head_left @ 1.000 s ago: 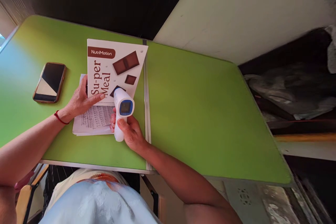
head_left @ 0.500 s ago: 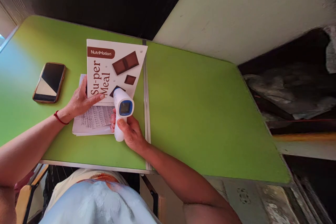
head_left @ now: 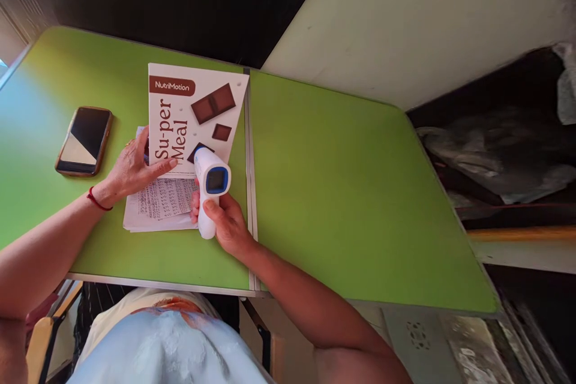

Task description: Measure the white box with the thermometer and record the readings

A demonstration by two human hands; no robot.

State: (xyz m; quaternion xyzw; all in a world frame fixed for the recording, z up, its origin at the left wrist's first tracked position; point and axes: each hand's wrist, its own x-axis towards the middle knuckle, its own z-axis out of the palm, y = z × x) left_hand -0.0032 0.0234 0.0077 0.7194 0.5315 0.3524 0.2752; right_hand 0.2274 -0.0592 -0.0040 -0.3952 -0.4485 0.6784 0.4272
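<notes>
White NutriMotion pack (head_left: 198,111) sits slightly farther up the table than half a second ago, its right edge a touch more to the left. Left hand (head_left: 131,169) and its red bracelet (head_left: 98,200) also shift a little left; a ring (head_left: 129,143) now shows on a finger. White thermometer (head_left: 209,190) is up slightly toward the far side too. Phone (head_left: 84,141) is about where it was.

Left hand pinches the pack's near left part, thumb over the printed face, other fingers partly hidden at the left edge. Right hand (head_left: 231,229) is wrapped around the thermometer handle, thumb on the near side, screen facing the person. Thermometer blocks the pack's near right corner and part of a printed chocolate square.

Handwritten papers (head_left: 157,204) lie on the green table (head_left: 351,192), partly covered by pack and hands; can't tell if pack touches them. Table seam (head_left: 252,192) runs just right of the pack. Dark panel (head_left: 157,0) and pale wall (head_left: 382,24) border the far side.
</notes>
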